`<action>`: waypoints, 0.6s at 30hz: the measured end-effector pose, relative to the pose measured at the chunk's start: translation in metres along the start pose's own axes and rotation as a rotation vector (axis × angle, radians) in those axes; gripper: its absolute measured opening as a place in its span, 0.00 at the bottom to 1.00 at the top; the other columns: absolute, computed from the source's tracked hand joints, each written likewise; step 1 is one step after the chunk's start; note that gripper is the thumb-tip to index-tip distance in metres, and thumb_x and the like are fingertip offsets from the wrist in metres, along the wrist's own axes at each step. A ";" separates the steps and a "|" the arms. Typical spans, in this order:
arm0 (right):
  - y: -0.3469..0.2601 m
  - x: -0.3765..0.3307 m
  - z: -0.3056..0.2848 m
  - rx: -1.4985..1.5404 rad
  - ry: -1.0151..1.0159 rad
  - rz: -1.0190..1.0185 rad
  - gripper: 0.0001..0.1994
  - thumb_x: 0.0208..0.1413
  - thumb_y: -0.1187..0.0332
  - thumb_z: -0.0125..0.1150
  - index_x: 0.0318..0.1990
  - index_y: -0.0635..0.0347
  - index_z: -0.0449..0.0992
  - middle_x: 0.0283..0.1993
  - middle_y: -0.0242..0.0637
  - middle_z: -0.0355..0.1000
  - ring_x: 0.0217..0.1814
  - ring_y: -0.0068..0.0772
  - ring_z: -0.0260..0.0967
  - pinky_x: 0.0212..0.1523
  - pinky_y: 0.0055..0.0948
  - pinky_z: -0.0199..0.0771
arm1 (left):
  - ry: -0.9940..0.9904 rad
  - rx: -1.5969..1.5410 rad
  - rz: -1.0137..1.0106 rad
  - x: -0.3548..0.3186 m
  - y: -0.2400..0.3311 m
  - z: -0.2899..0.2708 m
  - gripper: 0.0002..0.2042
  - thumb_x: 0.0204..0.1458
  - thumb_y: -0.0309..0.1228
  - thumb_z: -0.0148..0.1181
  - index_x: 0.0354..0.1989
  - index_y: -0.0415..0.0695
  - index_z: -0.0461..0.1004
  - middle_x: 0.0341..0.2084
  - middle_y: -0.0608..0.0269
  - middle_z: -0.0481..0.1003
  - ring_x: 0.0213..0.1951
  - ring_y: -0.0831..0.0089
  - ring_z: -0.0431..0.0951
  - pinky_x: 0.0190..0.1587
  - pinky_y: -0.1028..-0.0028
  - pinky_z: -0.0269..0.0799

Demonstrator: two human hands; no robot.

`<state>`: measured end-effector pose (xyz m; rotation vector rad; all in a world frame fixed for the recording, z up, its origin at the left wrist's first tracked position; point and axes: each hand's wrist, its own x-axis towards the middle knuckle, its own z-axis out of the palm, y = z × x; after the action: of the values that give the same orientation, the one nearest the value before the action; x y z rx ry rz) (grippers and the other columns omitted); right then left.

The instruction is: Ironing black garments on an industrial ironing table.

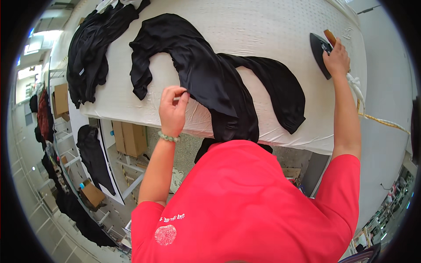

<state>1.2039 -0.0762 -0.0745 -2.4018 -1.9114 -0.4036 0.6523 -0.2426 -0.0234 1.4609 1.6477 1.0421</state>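
A black garment [210,83] with long sleeves is spread across the white padded ironing table [210,30], its lower part hanging over the near edge against me. My left hand [173,107] pinches the garment's edge at its left side, thumb against fingers. At the far right my right hand [337,59] is closed round the handle of an iron [320,55]. The iron sits at the table's right side, apart from the garment. One sleeve [285,96] stretches right, between the garment's body and the iron.
More black garments [90,52] lie bunched at the table's left end. A cord [386,124] runs off right from the iron. Below left are a white board with a black garment [94,158] on it and a cardboard box [130,138]. Black clothes hang farther left.
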 end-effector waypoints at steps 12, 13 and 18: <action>-0.106 -0.092 -0.078 0.665 -0.005 -0.388 0.24 0.57 0.61 0.68 0.58 0.61 0.75 0.56 0.47 0.75 0.58 0.48 0.73 0.58 0.45 0.73 | 0.026 -0.048 0.113 0.082 0.061 -0.031 0.06 0.66 0.28 0.61 0.43 0.38 0.77 0.28 0.66 0.81 0.25 0.79 0.80 0.29 0.78 0.77; -0.142 -0.131 -0.089 0.952 -0.291 -0.420 0.25 0.55 0.58 0.70 0.57 0.61 0.76 0.53 0.46 0.76 0.54 0.46 0.75 0.55 0.43 0.75 | 0.028 -0.004 0.144 0.089 0.062 -0.031 0.06 0.65 0.29 0.62 0.43 0.38 0.77 0.27 0.65 0.81 0.25 0.80 0.80 0.28 0.78 0.77; -0.295 -0.247 -0.106 1.026 -0.816 -0.438 0.30 0.52 0.47 0.74 0.52 0.64 0.76 0.42 0.47 0.80 0.43 0.46 0.81 0.46 0.41 0.80 | -0.009 0.229 0.266 0.118 0.070 -0.023 0.07 0.67 0.32 0.59 0.43 0.40 0.75 0.24 0.61 0.80 0.22 0.73 0.82 0.25 0.72 0.76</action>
<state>0.8504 -0.2620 -0.0662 -1.4887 -2.0466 1.3938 0.6475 -0.1252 0.0511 1.8730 1.6398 1.0093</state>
